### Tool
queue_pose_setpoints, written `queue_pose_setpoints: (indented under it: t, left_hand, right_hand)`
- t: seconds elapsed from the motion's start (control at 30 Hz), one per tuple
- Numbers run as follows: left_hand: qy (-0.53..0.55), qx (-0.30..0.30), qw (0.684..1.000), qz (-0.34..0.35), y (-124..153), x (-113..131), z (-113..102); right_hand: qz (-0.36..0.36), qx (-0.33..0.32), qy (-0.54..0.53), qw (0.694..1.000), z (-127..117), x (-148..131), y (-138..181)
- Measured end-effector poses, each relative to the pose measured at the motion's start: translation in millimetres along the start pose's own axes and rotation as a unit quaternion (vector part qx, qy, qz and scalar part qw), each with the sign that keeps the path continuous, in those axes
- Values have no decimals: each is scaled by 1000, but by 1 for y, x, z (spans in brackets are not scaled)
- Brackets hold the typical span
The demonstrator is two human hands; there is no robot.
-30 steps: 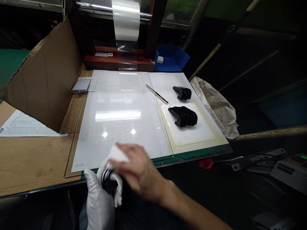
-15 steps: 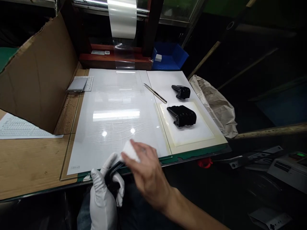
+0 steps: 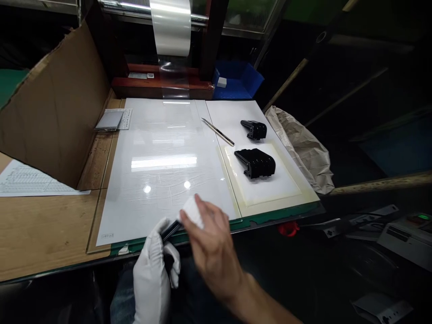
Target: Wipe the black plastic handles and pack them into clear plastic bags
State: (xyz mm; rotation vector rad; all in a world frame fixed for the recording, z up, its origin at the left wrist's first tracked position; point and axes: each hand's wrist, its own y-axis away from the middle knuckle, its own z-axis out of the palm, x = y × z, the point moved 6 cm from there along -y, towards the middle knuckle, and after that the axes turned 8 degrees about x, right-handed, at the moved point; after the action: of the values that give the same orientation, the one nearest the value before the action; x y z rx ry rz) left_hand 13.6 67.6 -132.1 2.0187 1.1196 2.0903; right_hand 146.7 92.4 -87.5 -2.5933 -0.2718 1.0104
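Observation:
My left hand (image 3: 153, 270), in a white glove, grips a black plastic part (image 3: 170, 230) at the near edge of the table. My bare right hand (image 3: 211, 240) presses a small white cloth (image 3: 193, 210) onto that part's upper end. Both hands hover over the front rim of the glossy white sheet (image 3: 162, 162). Two more black plastic parts lie at the right: a larger one (image 3: 255, 163) on a cream pad (image 3: 266, 180) and a smaller one (image 3: 254, 129) behind it.
A slim metal tool (image 3: 218, 132) lies between the sheet and the pad. A roll of clear film (image 3: 170, 27) hangs at the back. A cardboard flap (image 3: 57, 108) stands at the left, with a printed paper (image 3: 30, 182) beneath it. Crumpled paper (image 3: 303, 148) borders the right edge.
My right hand with the cloth has slid rightward and upward along the black part. The gloved left hand has tilted the part so it now shows as a thin edge.

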Motion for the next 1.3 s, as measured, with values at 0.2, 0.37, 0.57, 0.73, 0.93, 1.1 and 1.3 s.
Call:
queue_pose_setpoints:
  t: [0.2,0.37,0.57,0.73,0.93,1.1,1.3]
  left_hand:
    - [-39,-67,997,27,-14,19,-22]
    - [-76,-133,988,12,-26,25,-36]
    - [-68,-95,993,29,-30,31,-37]
    - [-52,-81,995,18,-27,34,-30]
    - [-20,-84,996,-28,-24,23,-24]
    - [82,17,985,-150,-18,0,-21]
    - [156,-40,961,-225,-9,-14,7]
  right_hand:
    - [268,-143,-309,901,-16,40,-7]
    - [363,-330,-498,715,-10,12,-4]
    - [348,-304,-476,748,-12,9,-11]
    - [349,-301,-458,760,-17,14,-14]
    - [332,-310,-463,761,-11,12,-12]
    - [274,-60,-376,883,10,17,-1]
    - [81,-62,-185,977,-5,13,-15]
